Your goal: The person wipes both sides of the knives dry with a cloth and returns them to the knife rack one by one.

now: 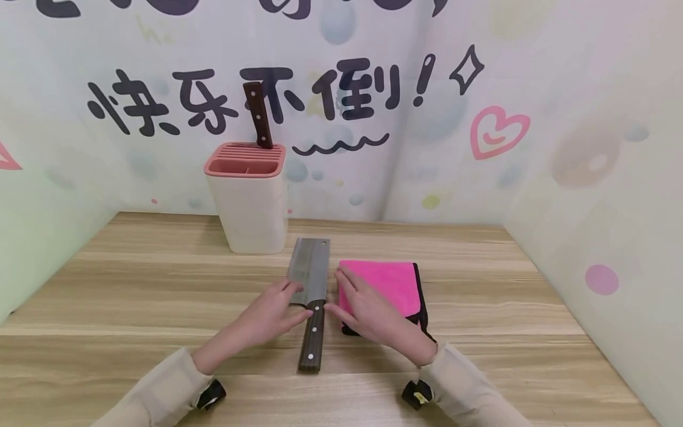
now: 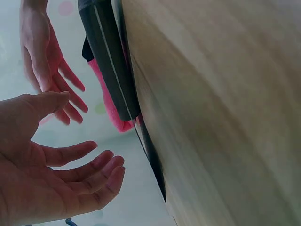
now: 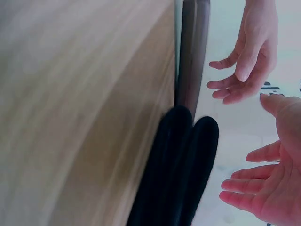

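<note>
A cleaver [image 1: 310, 273] lies flat on the wooden table, its dark riveted handle pointing toward me. Over its left side hovers my left hand [image 1: 269, 314], fingers loosely bent and holding nothing. My right hand [image 1: 368, 311] is above the folded pink cloth [image 1: 386, 284] with black edging, just right of the cleaver, and its fingers are relaxed. In the left wrist view, the left hand [image 2: 70, 174] stands apart from the cleaver handle [image 2: 110, 56]. The right wrist view shows the right hand [image 3: 268, 174] above the cloth's black edge [image 3: 188, 160], with nothing in its grasp.
Behind the cleaver, to the left, stands a white knife block [image 1: 251, 213] with a pink slotted top. A brown-handled knife [image 1: 258, 115] sticks up from its slots. A printed white backdrop [image 1: 341, 190] borders the back of the table [image 1: 133, 279].
</note>
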A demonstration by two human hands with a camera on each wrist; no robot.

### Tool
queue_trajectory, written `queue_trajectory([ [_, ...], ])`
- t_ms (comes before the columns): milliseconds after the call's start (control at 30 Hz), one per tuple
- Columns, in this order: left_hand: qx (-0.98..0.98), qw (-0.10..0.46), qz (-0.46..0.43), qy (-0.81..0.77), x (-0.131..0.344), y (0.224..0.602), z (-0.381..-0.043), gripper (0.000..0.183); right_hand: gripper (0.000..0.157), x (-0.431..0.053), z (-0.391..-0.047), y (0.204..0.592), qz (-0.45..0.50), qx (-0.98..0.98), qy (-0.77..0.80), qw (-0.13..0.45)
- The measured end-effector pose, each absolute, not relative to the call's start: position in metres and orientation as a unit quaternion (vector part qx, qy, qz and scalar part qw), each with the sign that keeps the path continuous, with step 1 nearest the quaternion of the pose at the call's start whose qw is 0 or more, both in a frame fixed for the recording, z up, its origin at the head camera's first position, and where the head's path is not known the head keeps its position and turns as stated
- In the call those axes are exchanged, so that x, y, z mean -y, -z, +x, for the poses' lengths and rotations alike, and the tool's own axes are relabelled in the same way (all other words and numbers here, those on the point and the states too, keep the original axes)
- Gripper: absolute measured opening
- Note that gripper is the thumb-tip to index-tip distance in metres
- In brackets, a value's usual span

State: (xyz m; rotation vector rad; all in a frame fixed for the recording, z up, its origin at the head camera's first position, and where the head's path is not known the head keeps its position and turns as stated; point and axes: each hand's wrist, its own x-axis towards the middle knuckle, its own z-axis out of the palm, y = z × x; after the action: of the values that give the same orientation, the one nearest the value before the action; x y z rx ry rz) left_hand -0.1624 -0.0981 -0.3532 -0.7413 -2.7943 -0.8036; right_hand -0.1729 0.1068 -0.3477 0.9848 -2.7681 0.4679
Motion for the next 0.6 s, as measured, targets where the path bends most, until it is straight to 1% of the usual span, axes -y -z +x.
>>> queue_trajectory([
  [133, 0.930, 0.068, -0.258, 0.254, 0.096, 0.357, -0.161, 0.033, 0.062, -0.101, -0.173, 0.351, 0.352, 0.919, -0.152, 0.091],
  [267, 0.929, 0.047, -0.268, 0.251, 0.094, 0.359, -0.160, 0.026, 0.058, -0.097, -0.174, 0.355, 0.376, 0.911, -0.150, 0.084],
  [433, 0.924, 0.012, -0.280, 0.262, 0.092, 0.361, -0.160, 0.025, 0.051, -0.091, -0.175, 0.359, 0.397, 0.904, -0.151, 0.054],
  [600, 0.922, -0.019, -0.282, 0.264, 0.089, 0.362, -0.160, 0.027, 0.047, -0.088, -0.175, 0.362, 0.416, 0.898, -0.138, 0.049],
])
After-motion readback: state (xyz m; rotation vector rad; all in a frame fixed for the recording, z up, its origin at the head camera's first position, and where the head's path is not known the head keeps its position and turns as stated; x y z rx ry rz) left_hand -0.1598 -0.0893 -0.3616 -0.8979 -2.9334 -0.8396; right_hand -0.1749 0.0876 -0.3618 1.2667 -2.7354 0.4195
